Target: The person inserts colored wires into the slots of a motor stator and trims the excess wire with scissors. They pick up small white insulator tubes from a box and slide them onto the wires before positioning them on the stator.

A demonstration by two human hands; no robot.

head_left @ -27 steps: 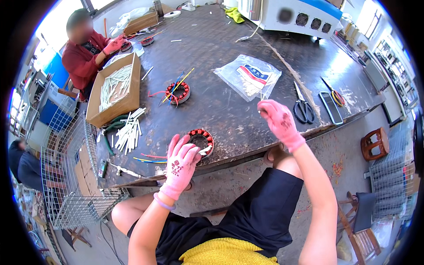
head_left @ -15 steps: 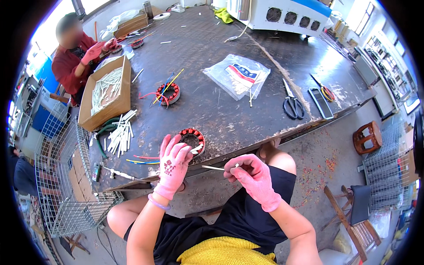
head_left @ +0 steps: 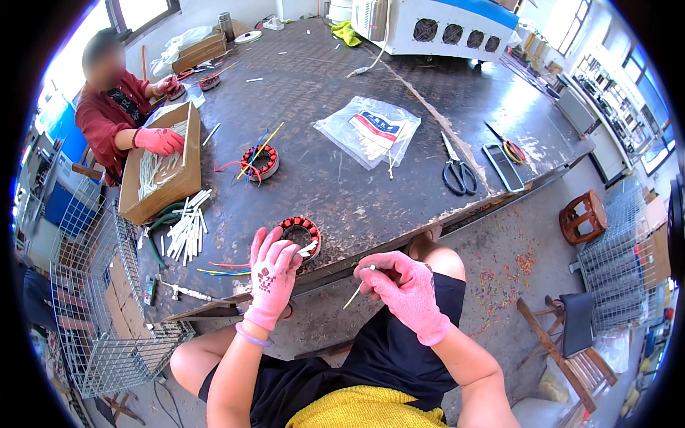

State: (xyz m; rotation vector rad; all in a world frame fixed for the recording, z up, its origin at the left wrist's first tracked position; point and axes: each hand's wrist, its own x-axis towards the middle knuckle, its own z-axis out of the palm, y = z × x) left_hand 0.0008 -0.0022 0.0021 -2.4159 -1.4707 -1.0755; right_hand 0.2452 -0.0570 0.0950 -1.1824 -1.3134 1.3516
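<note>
My left hand [head_left: 271,279], in a pink glove, is closed at the near-left side of a motor stator [head_left: 315,230], a ring with red windings at the table's front edge. Short white sleeves [head_left: 309,249] show beside its fingertips; the thumb's grip is partly hidden. Red, blue and yellow wires [head_left: 225,269] run out to the left. To the right, my right hand [head_left: 407,291], also gloved, pinches a thin white cable tie [head_left: 352,295] whose tail slants down toward the lower left, apart from the stator.
A second stator [head_left: 261,163] lies farther back. Loose white sleeves [head_left: 187,232] lie by a cardboard box [head_left: 163,194]. A plastic bag [head_left: 342,135], black-handled scissors [head_left: 459,175], a phone [head_left: 504,168] and a wire basket [head_left: 93,349] surround the work spot. A co-worker [head_left: 107,118] sits at left.
The cable tie's tail has swung from nearly level to pointing down. My hands stay almost in place. The co-worker's gloved hand has reached into the cardboard box. The whole view has shifted slightly.
</note>
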